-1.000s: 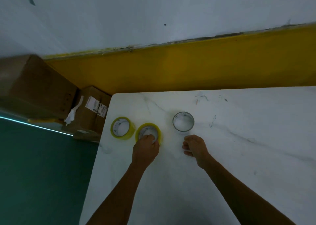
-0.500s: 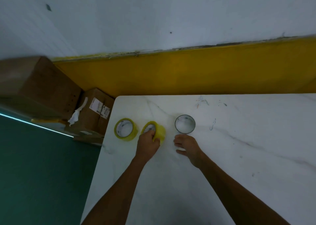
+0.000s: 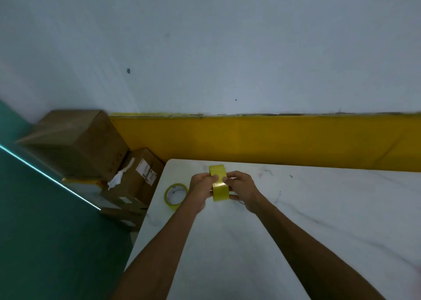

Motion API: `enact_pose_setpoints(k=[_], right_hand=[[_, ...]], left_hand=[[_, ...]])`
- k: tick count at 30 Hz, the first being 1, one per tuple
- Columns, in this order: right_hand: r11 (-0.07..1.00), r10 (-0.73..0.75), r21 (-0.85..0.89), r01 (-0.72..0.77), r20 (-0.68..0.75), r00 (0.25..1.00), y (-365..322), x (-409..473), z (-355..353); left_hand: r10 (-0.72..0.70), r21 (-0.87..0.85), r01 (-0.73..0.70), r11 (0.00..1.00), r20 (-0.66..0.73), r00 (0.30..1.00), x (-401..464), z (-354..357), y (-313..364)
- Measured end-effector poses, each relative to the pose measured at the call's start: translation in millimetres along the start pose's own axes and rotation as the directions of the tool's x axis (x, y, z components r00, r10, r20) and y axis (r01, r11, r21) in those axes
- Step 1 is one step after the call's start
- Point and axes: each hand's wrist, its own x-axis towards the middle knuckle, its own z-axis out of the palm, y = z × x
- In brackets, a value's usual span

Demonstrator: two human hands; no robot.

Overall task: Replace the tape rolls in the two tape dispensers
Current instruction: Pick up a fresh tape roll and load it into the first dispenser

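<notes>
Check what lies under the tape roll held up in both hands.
Under the raised yellow tape roll, gripped by the left hand and right hand, only white table shows. The hands cover part of the surface. A second roll lies flat to the left.

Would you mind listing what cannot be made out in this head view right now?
- Tape end on the held yellow roll: covered by the left hand and right hand.
- Table under the hands: hidden.
- Tape dispensers: none visible.
- Label on the small cardboard box: too small and dim.
- Print inside the flat yellow roll: too small.
</notes>
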Motion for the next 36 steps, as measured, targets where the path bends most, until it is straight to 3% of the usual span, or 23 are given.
enact_pose_setpoints(k=[8, 17, 28, 36], right_hand=[[0.999, -0.042, -0.006, 0.042, -0.094, 0.995, -1, -46, -29], [0.981, -0.158, -0.128, 0.144, -0.11, 0.981, 11, -101, -118], [0.988, -0.156, -0.038, 0.153, -0.098, 0.983, 76, -194, -246], [0.982, -0.181, -0.055, 0.178, -0.059, 0.982, 102, -243, -287]], left_hand=[[0.021, 0.071, -0.023, 0.997, 0.023, 1.0, -34, 28, 1], [0.038, 0.047, -0.044, 0.998, 0.12, 0.992, -104, 102, -11], [0.029, 0.053, -0.034, 0.998, 0.083, 0.996, -217, 221, -68], [0.031, 0.068, -0.035, 0.997, 0.053, 0.998, -282, 254, -88]])
